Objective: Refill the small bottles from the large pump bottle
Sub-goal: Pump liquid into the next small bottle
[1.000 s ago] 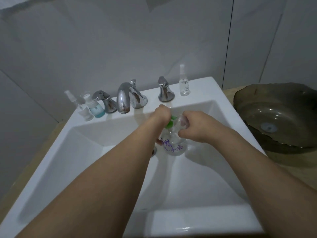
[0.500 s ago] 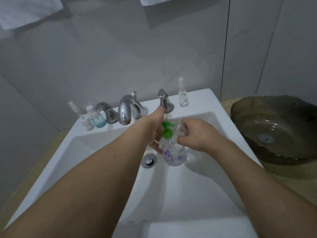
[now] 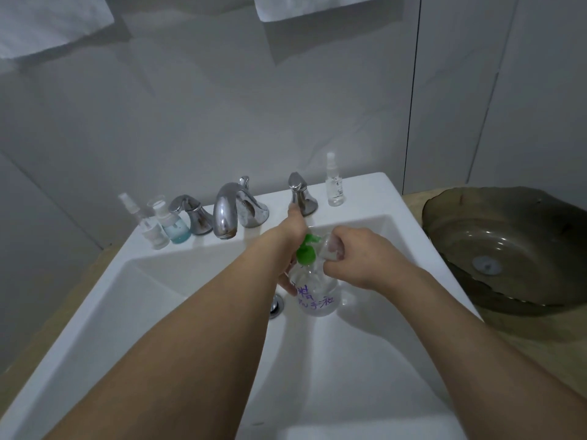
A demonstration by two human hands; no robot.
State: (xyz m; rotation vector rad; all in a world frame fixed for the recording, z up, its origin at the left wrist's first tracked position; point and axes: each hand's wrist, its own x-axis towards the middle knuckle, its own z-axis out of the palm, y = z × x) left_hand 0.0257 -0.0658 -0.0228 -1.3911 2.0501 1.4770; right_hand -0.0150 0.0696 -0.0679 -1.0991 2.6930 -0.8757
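Now lifted off the green pump head [image 3: 305,253], left hand [image 3: 293,231] steadying pump bottle [image 3: 317,292]; right hand [image 3: 355,258] gripping small clear bottle [image 3: 330,247] at spout, ready for next stroke.

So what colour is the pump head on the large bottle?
Bright green pump head, seen in the head view.

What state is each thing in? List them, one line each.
Pump bottle: upright in the sink, green pump on, partly full of clear liquid.
Left hand: holds the pump bottle, thumb raised.
Right hand: holds a small clear bottle at the pump spout.
Tap: no water running.
Blue bottle: upright, capped, partly full.
Spray bottle: upright on the rim, capped.
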